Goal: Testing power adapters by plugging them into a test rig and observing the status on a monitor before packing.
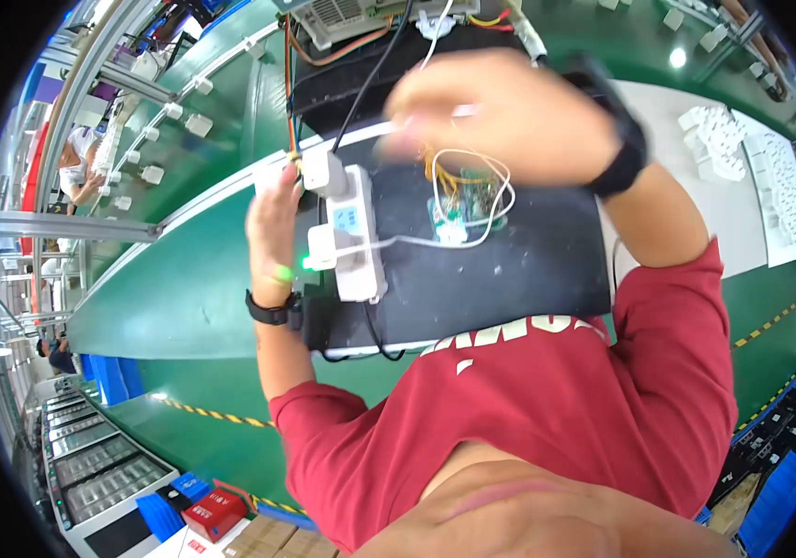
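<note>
My left hand point(270, 228) is at the left edge of the black work mat point(537, 270), its fingertips closed around what looks like a small white power adapter point(267, 177), partly hidden by the fingers. Right beside it, a white plug block point(323, 174) sits on the upper end of a white power strip point(359, 251). A second white plug point(321, 246) is lower on the strip, near a green glow. My right hand point(500, 116) is raised over the far side of the mat, smeared by motion, so its grip is unclear. Below it lie green circuit boards point(452, 223) with yellow wires and a looped white cable point(407, 240).
A grey bench instrument point(342, 20) stands at the back, with coloured wires point(291, 84) hanging beside it. To the right, a white sheet point(775, 200) carries small white parts point(716, 139). Metal frame bars point(72, 225) and a conveyor with white adapters are on the left.
</note>
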{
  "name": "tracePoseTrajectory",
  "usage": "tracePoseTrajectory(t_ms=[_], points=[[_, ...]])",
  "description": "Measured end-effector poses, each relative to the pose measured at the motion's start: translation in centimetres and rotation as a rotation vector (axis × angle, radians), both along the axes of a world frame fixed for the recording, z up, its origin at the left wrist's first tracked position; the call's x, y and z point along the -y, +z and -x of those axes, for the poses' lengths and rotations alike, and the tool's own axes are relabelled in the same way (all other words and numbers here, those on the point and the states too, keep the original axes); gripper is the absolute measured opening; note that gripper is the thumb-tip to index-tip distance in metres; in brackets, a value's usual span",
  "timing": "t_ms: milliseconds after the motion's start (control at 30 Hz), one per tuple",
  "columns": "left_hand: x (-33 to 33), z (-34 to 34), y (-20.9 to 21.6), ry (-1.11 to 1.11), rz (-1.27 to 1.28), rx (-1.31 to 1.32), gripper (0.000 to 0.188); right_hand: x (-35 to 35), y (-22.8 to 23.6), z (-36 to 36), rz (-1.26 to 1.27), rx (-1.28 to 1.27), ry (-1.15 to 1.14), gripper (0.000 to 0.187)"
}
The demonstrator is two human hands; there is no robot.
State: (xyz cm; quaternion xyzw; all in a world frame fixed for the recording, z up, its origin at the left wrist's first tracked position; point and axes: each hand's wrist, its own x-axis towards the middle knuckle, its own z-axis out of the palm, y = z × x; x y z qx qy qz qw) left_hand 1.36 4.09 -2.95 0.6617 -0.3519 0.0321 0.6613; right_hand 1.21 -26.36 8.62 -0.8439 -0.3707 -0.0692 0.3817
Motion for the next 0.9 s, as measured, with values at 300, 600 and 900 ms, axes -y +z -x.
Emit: tracePoseTrajectory(t_ms=[300, 600, 900], points=[[2.2, 0.8, 2.1, 0.049, -0.528, -0.119, 0.077, 23.5, -15.8, -15.7, -0.173, -0.384, -0.965, 0.043], [-0.6, 0.6, 7.4, 0.399, -0.207, 0.101, 0.055, 27.2, -22.3, -24.6, 0.185, -0.132, -0.712, 0.057], [-1.3, -16.8, 0.4, 0.922, -1.892, 0.870, 0.018, 31.8, -21.5, -21.4, -0.035, 0.101, -1.018, 0.044]])
